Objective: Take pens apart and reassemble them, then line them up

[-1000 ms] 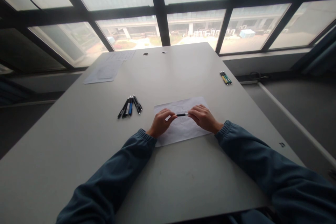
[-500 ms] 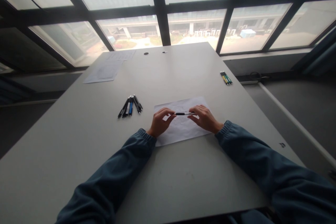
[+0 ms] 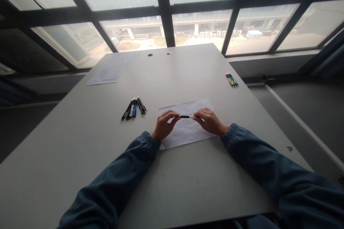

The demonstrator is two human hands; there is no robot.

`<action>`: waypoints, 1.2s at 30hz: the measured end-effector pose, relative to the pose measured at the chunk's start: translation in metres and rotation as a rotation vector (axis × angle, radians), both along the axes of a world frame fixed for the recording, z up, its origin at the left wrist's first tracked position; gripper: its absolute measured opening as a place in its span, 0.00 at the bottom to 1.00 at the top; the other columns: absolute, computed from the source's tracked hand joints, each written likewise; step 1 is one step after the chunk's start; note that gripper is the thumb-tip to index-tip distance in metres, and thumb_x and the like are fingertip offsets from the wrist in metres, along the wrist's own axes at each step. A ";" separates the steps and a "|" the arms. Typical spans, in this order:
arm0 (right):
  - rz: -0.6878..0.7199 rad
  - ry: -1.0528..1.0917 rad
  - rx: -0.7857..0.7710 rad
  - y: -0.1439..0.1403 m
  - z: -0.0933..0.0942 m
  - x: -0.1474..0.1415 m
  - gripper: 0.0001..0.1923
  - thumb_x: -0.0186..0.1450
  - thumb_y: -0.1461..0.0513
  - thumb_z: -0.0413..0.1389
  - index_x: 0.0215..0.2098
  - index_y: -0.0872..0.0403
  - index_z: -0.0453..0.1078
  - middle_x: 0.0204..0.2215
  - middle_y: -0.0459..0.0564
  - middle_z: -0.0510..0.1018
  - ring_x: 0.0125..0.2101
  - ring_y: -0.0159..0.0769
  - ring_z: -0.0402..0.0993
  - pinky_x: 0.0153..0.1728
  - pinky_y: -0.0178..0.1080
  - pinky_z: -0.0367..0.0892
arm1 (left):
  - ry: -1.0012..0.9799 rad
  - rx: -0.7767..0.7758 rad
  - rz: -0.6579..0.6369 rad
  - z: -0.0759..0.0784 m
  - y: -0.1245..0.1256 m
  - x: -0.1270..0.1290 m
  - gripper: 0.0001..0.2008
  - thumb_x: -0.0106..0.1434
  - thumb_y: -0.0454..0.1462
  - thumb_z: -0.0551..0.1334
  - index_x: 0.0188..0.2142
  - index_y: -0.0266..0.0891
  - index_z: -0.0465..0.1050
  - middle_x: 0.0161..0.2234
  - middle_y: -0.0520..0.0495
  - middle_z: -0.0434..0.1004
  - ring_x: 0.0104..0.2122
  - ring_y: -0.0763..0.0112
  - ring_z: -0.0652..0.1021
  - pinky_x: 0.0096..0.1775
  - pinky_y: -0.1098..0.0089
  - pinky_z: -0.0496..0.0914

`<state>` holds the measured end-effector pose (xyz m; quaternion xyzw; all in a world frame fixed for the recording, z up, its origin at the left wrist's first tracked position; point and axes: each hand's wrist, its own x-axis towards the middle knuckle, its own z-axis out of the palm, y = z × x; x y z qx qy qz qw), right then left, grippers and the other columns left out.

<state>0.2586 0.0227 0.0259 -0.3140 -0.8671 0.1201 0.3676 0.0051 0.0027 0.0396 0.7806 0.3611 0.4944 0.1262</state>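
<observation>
A black and white pen [image 3: 185, 116] lies level between my two hands, over a sheet of white paper [image 3: 185, 135] with faint marks on it. The fingertips of my left hand [image 3: 166, 124] pinch the pen's dark end. On the other side, the thumb and fingers of my right hand [image 3: 209, 121] are closed on its white end, so that tip is covered. Both wrists are close to the table, and the paper lies partly beneath the hands.
A loose bunch of pens [image 3: 133, 109], mostly black with one blue, lies left of the paper. Several yellow and green pens [image 3: 232, 79] sit by the right edge. Papers [image 3: 106, 72] lie at the far left of the white table [image 3: 80, 136]. Windows stand behind it.
My right hand's fingers have closed further along the pen's white end, so less of it shows. My left hand keeps its pinch, and the other things stay put.
</observation>
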 end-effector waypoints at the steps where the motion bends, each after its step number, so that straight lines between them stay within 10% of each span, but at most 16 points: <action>1: -0.003 0.035 -0.040 -0.001 0.000 0.000 0.11 0.71 0.56 0.54 0.36 0.53 0.72 0.30 0.50 0.78 0.30 0.36 0.70 0.38 0.40 0.62 | -0.004 0.004 0.027 0.000 0.000 0.000 0.03 0.65 0.37 0.66 0.37 0.39 0.76 0.32 0.47 0.78 0.30 0.72 0.77 0.34 0.70 0.74; 7: -0.021 0.484 -0.532 -0.002 0.002 -0.003 0.13 0.62 0.53 0.64 0.40 0.52 0.76 0.28 0.47 0.77 0.28 0.34 0.70 0.31 0.38 0.65 | -0.025 0.008 0.154 0.000 0.002 -0.001 0.05 0.65 0.38 0.65 0.37 0.39 0.75 0.31 0.49 0.77 0.29 0.73 0.76 0.34 0.70 0.73; 14: 0.093 1.057 -1.084 0.004 0.003 -0.008 0.13 0.61 0.52 0.65 0.36 0.52 0.72 0.22 0.42 0.69 0.24 0.30 0.66 0.29 0.36 0.65 | 0.111 -0.055 -0.029 -0.002 0.001 -0.003 0.08 0.65 0.43 0.65 0.36 0.40 0.75 0.33 0.46 0.79 0.35 0.67 0.78 0.40 0.66 0.73; 20: 0.063 1.161 -1.197 0.014 0.002 0.003 0.12 0.64 0.51 0.56 0.34 0.49 0.63 0.30 0.48 0.74 0.33 0.40 0.72 0.38 0.46 0.71 | -0.070 -0.107 0.149 -0.003 0.001 -0.008 0.17 0.73 0.46 0.52 0.44 0.39 0.73 0.30 0.48 0.78 0.32 0.70 0.78 0.40 0.67 0.72; 29: 0.175 1.121 -1.150 0.012 0.014 0.010 0.25 0.67 0.39 0.45 0.24 0.48 0.54 0.18 0.40 0.49 0.20 0.34 0.47 0.24 0.40 0.56 | -0.223 -0.203 0.328 -0.006 0.003 -0.005 0.12 0.72 0.43 0.54 0.46 0.38 0.70 0.27 0.52 0.75 0.28 0.73 0.76 0.32 0.73 0.69; 36: 0.203 1.134 -1.181 0.010 0.015 0.010 0.21 0.67 0.48 0.48 0.21 0.48 0.52 0.16 0.39 0.47 0.18 0.33 0.41 0.22 0.38 0.50 | -0.165 -0.225 0.337 -0.005 0.003 -0.005 0.10 0.71 0.39 0.54 0.44 0.39 0.71 0.26 0.52 0.76 0.27 0.74 0.77 0.31 0.74 0.68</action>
